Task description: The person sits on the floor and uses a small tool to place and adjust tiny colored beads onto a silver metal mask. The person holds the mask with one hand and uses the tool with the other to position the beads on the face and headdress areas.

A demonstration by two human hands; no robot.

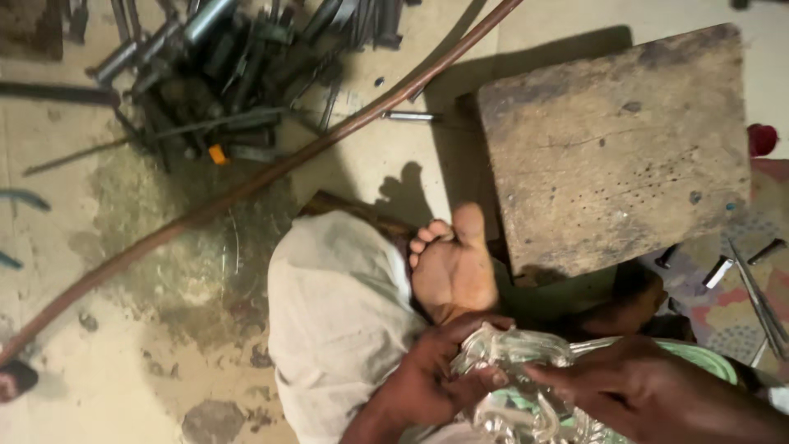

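Clear plastic bundle (518, 370) pinched between left hand (427, 374); right hand (649, 390).

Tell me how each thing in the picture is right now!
Left hand: gripping the clear glass piece.
Right hand: resting on the glass piece.
Wooden block: flat on the floor, top bare.
Long rod: lying slanted across the floor.
Metal tools: heaped in a pile.
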